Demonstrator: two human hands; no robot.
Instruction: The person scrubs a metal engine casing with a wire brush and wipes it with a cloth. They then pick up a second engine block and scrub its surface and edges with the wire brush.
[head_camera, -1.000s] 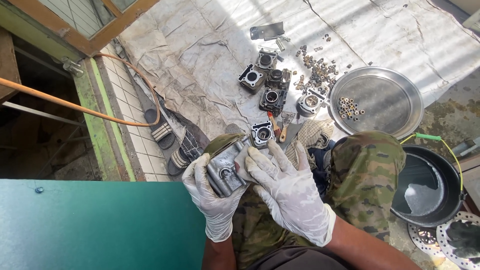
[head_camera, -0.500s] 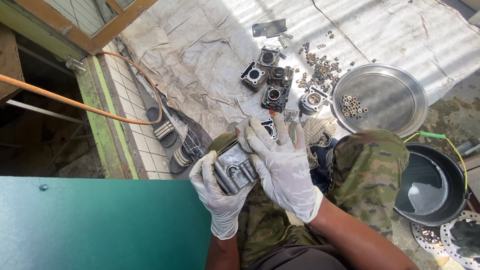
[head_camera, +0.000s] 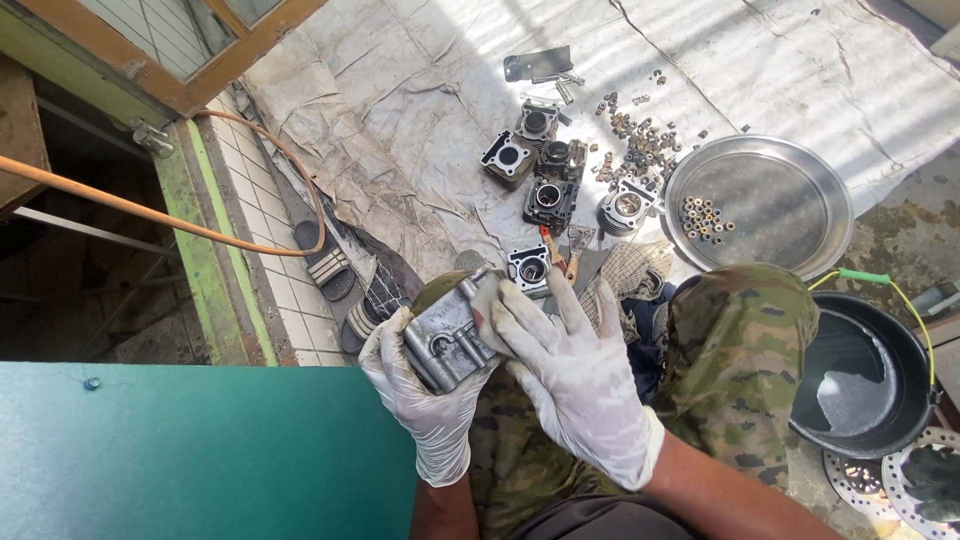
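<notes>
Both my hands wear white gloves. My left hand (head_camera: 420, 400) grips a grey metal engine part (head_camera: 447, 335) from below, over my camouflage-clad knees. My right hand (head_camera: 565, 365) lies flat against the part's right side, fingers spread and pointing up. Another engine part (head_camera: 528, 268) sits on the ground just beyond my fingertips.
Several more engine parts (head_camera: 545, 175) and loose small metal bits (head_camera: 635, 150) lie on a grey tarp. A round metal tray (head_camera: 790, 200) holds small rings. A black bucket (head_camera: 880, 425) stands at right, sandals (head_camera: 330, 262) and an orange hose (head_camera: 150, 210) at left, a green surface (head_camera: 180, 450) below.
My hands have lifted the engine part a little closer and turned it; my right hand has slid over its side. The camera view shifted slightly.
</notes>
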